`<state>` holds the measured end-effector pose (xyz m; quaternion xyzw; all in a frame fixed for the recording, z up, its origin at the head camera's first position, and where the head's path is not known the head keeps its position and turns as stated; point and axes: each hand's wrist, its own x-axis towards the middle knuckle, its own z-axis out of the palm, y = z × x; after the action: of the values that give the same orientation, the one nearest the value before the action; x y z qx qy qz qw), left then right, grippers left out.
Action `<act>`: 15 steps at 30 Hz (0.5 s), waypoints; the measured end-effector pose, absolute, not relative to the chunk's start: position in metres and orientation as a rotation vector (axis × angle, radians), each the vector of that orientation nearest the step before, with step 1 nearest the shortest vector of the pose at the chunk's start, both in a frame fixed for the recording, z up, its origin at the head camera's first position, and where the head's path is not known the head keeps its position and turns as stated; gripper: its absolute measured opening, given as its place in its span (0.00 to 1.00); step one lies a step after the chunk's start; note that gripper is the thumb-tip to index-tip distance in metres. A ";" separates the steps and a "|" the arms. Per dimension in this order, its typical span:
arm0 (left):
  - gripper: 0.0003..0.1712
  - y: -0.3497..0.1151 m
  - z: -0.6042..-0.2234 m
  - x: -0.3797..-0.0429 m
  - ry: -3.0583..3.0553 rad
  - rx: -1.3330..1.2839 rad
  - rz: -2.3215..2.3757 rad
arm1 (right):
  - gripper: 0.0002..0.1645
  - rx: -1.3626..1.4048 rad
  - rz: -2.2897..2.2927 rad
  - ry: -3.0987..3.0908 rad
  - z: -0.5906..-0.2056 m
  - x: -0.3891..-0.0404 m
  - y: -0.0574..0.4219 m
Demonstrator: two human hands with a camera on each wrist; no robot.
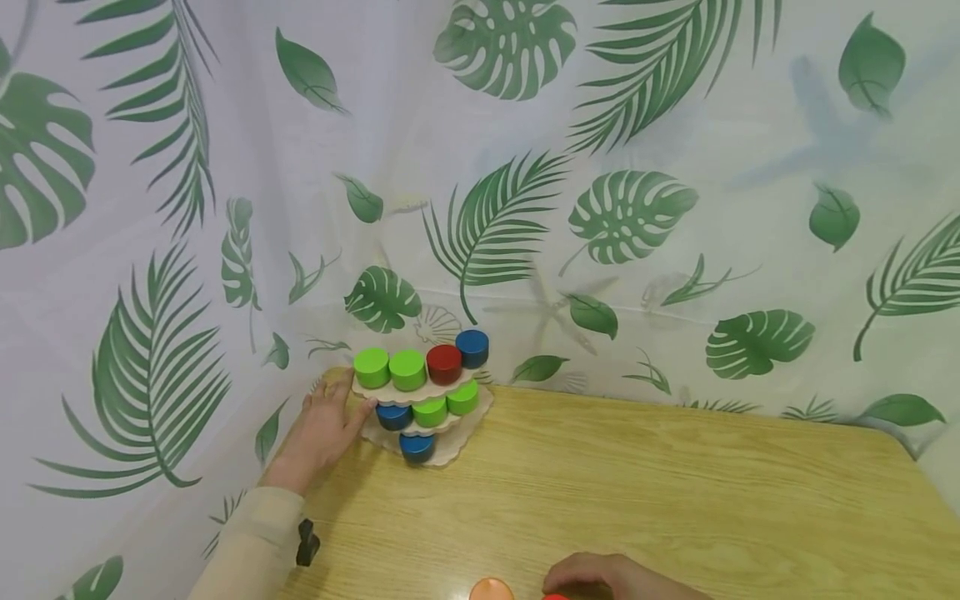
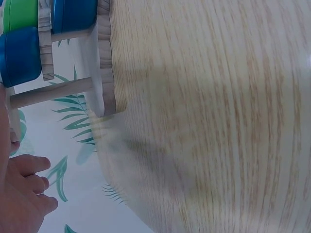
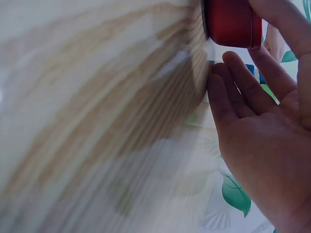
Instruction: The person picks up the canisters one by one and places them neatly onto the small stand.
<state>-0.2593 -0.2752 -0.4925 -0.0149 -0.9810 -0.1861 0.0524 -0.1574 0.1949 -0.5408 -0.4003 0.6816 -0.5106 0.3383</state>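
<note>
A tiered pale wooden stand (image 1: 450, 450) with scalloped edges stands at the table's back left. Several green round blocks (image 1: 407, 370), blue round blocks (image 1: 417, 448) and a dark red one (image 1: 444, 364) sit on its tiers. My left hand (image 1: 318, 433) holds the left edge of the stand's upper tier; its other fingers curl beside it in the left wrist view. Near the table's front, my right hand (image 3: 265, 131) grips a red round block (image 3: 233, 24) between thumb and index finger. In the head view the bottom edge cuts off most of that block.
An orange round piece (image 1: 491, 590) lies at the bottom edge, left of the right hand. The wood-grain table (image 1: 637, 483) runs to the right. A leaf-patterned white curtain (image 1: 525, 250) hangs close behind the stand and along the left side.
</note>
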 end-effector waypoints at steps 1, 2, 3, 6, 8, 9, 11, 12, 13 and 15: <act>0.50 -0.275 -0.492 -0.259 -2.985 -0.042 -0.565 | 0.23 -1.065 -1.333 1.774 -0.541 -0.157 0.195; 0.50 -0.275 -0.492 -0.259 -2.985 -0.041 -0.564 | 0.23 -1.087 -1.333 1.779 -0.542 -0.157 0.194; 0.50 -0.276 -0.492 -0.259 -2.983 -0.041 -0.565 | 0.23 -1.101 -1.334 1.782 -0.542 -0.157 0.193; 0.50 -0.276 -0.492 -0.259 -2.981 -0.053 -0.556 | 0.22 -1.133 -1.314 1.825 -0.542 -0.157 0.192; 0.51 -0.276 -0.492 -0.260 -2.982 -0.056 -0.554 | 0.22 -1.118 -1.297 1.852 -0.542 -0.157 0.191; 0.51 -0.277 -0.492 -0.260 -2.982 -0.055 -0.554 | 0.22 -1.081 -1.293 1.853 -0.541 -0.156 0.191; 0.52 -0.276 -0.493 -0.260 -2.987 -0.053 -0.555 | 0.21 -1.026 -1.286 1.859 -0.542 -0.156 0.191; 0.52 -0.276 -0.493 -0.260 -2.988 -0.053 -0.557 | 0.21 -1.001 -1.287 1.860 -0.542 -0.156 0.191; 0.51 -0.276 -0.493 -0.260 -2.989 -0.050 -0.563 | 0.22 -0.991 -1.289 1.865 -0.542 -0.155 0.191; 0.51 -0.276 -0.494 -0.260 -2.990 -0.048 -0.571 | 0.22 -0.966 -1.298 1.872 -0.543 -0.155 0.191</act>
<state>-0.2599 -0.2757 -0.4936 -0.0158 -0.9810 -0.1872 0.0485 -0.1551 0.1906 -0.5431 -0.3689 0.7148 -0.4957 0.3275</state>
